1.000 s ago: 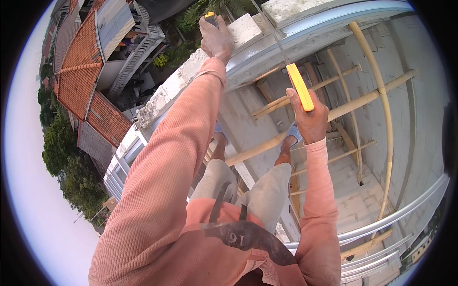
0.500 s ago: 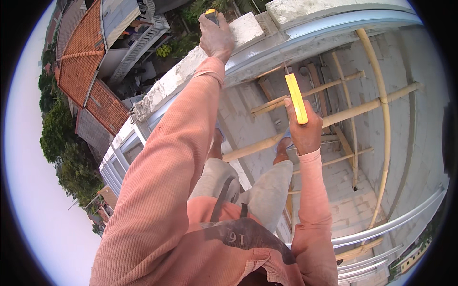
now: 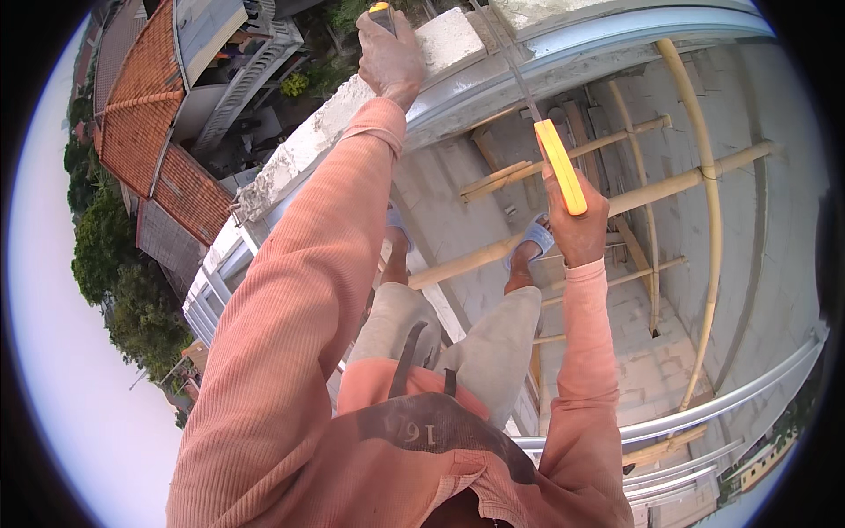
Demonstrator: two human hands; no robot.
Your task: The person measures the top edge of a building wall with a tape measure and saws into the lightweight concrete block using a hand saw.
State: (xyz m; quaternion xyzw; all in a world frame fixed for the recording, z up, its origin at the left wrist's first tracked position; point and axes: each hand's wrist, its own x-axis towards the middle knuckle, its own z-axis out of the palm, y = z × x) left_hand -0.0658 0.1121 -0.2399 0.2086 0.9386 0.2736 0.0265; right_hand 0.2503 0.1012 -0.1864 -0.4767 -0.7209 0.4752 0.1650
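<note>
Yellow-handled handsaw (image 3: 561,167) sat clenched in the right hand (image 3: 581,227); its thin blade (image 3: 525,95) might jam, I judged, if twisted; the left hand (image 3: 390,62) gripped a yellow-and-black tool (image 3: 380,9).

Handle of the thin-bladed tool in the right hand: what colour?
Bright yellow: the long, narrow handle in the right hand, best seen in the head view.

The yellow saw handle (image 3: 561,169) is looking like smooth plastic, and the thin saw blade (image 3: 525,92) is showing dull metal. The small yellow-and-black tool (image 3: 380,9) is also looking plastic. Along the edge of the wall (image 3: 299,163), the white block (image 3: 451,42) is showing a rough, matt, chalky face. Bamboo poles (image 3: 660,189) are looking smooth. The sleeve (image 3: 299,264) is showing matt, ribbed cloth; the metal railing (image 3: 722,409) is shining.
</note>
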